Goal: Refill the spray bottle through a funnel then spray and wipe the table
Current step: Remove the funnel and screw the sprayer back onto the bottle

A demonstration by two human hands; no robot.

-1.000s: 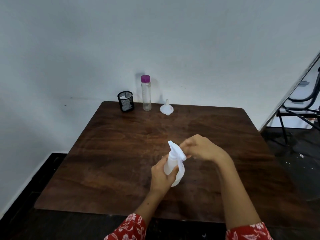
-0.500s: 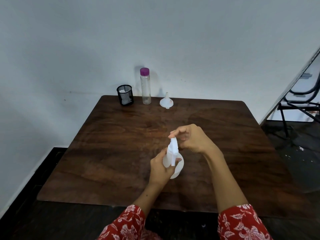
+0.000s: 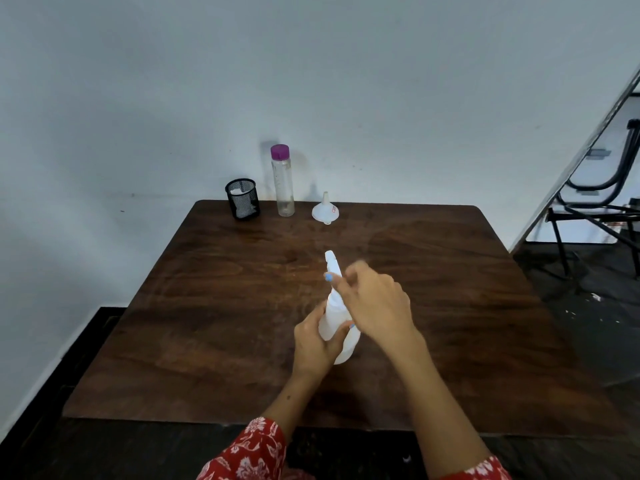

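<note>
Spray bottle [image 3: 337,327] upright near mid-tabletop [image 3: 214,306], body wrapped by left hand [image 3: 317,342]; right hand [image 3: 374,303] closed around the spray head, apparently unscrewing. Best to clamp the body firm, twist only the collar, lift straight. Funnel [image 3: 325,212] and purple-capped bottle [image 3: 283,181] waiting at far edge.

Both hands [image 3: 346,317] grip spray bottle [image 3: 334,320] — upright, mid-table [image 3: 207,306].

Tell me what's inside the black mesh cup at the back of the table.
Through the black mesh cup something white shows, crumpled like a cloth or tissue, reaching near the rim. Whether anything lies beneath it cannot be seen; the mesh and the white material cover the bottom.
</note>
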